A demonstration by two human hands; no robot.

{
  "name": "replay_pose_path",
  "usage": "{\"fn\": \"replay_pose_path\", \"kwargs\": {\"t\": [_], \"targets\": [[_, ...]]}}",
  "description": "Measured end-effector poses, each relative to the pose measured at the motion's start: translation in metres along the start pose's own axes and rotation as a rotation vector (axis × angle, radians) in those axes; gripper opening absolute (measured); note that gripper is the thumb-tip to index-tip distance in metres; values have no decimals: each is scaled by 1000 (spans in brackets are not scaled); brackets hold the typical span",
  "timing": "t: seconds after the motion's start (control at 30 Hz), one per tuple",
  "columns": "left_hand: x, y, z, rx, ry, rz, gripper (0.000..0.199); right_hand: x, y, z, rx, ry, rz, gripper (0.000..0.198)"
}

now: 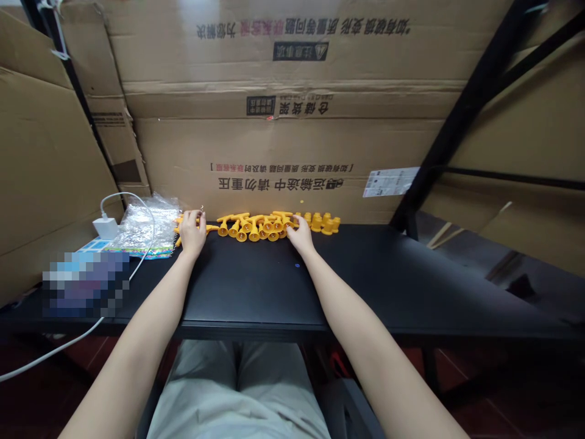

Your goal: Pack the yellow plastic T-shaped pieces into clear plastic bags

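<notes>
Several yellow plastic horn-shaped pieces (255,229) lie in a row at the back of the black table, flared ends toward me. At the row's left end, my left hand (192,234) is closed over more yellow pieces (178,240), which stick out on both sides of it; its fingertips are partly hidden. My right hand (300,238) has its thumb and fingers closed about a horn piece at the row's right end, though the grip is partly hidden. Just beyond it stand several short yellow flanged cylinders (327,224).
Clear plastic bags (148,222) lie left of my left hand. A white charger (105,228) with a cable (153,228) sits beside them, behind a blurred-out object (86,283). A cardboard wall (283,140) backs the black table (256,286); a black metal post (457,110) slants on the right.
</notes>
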State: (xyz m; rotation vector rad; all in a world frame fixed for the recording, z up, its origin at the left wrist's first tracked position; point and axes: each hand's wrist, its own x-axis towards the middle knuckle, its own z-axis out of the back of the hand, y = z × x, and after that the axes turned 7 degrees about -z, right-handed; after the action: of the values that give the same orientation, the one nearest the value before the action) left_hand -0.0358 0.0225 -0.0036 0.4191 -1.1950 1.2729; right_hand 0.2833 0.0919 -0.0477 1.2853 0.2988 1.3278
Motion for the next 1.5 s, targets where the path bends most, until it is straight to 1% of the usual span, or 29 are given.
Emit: {"fn": "replay_pose_path", "kwargs": {"t": [0.07, 0.1, 0.13, 0.2, 0.27, 0.33, 0.43, 0.5, 0.57, 0.67, 0.8, 0.9, 1.03, 1.13, 1.37, 1.5], "targets": [[-1, -1, -2, -27, 17, 7, 19, 2, -1, 2, 18, -37, -2, 43], [-2, -2, -3, -30, 60, 23, 19, 3, -1, 3, 27, -60, -5, 43], [-3, -2, -4, -28, 127, 47, 19, 4, -2, 5, 34, -85, -9, 43], [-7, -3, -7, -16, 307, 99, 24, 7, -4, 8, 45, -138, -23, 42], [-10, -2, -10, 12, 470, 115, 30, 9, -7, 12, 49, -186, -47, 39], [-13, -2, -13, 49, 565, 79, 31, 10, -11, 17, 38, -223, -85, 38], [-16, 0, -17, 86, 658, -3, 25, 11, -18, 23, 2, -260, -154, 35], [-16, 0, -18, 101, 705, -31, 23, 11, -22, 27, -20, -278, -197, 35], [-17, -1, -19, 110, 706, -31, 24, 12, -26, 29, -25, -288, -240, 33], [-17, -2, -18, 103, 641, 2, 26, 15, -33, 28, -9, -255, -290, 29], [-17, 2, -19, 118, 573, 89, 26, 19, -41, 21, -23, -139, -261, 28], [-17, 8, -21, 116, 531, 118, 27, 23, -46, 18, -54, -122, -246, 31], [-16, 11, -22, 114, 520, 114, 27, 29, -49, 16, -90, -158, -233, 32], [-15, 7, -21, 112, 500, 121, 28, 35, -49, 16, -129, -126, -264, 32], [-12, -9, -13, 3, 377, 97, 28, 42, -45, 15, -218, -48, -313, 28], [-11, -12, -13, -38, 336, 74, 23, 34, -40, 16, -253, -33, -261, 29]]}}
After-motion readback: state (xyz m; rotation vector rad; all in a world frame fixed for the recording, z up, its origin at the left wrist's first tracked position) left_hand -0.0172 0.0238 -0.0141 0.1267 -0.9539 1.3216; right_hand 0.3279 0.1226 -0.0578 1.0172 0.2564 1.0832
